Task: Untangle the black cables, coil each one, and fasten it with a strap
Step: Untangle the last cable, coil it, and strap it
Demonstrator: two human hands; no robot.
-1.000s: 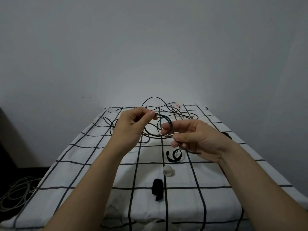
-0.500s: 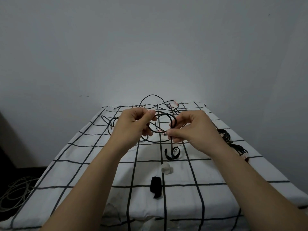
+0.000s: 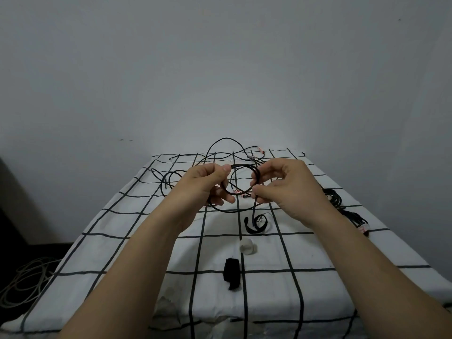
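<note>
Both hands hover above the checked table (image 3: 146, 241) — left hand (image 3: 208, 184) and right hand (image 3: 286, 189), each pinching one side of the same loop. Loose black cables (image 3: 226, 138) sprawl across the far half, and a coiled bundle (image 3: 332, 196) lies to the right. Between the hands hangs the small cable coil (image 3: 244, 165), its tail dropping from the right hand's fingers. Straight below that tail lies a curled black strap (image 3: 254, 231) — nearer the right hand, which I judge should fetch it while the left holds the coil. A folded strap (image 3: 232, 272) lies closer in.
</note>
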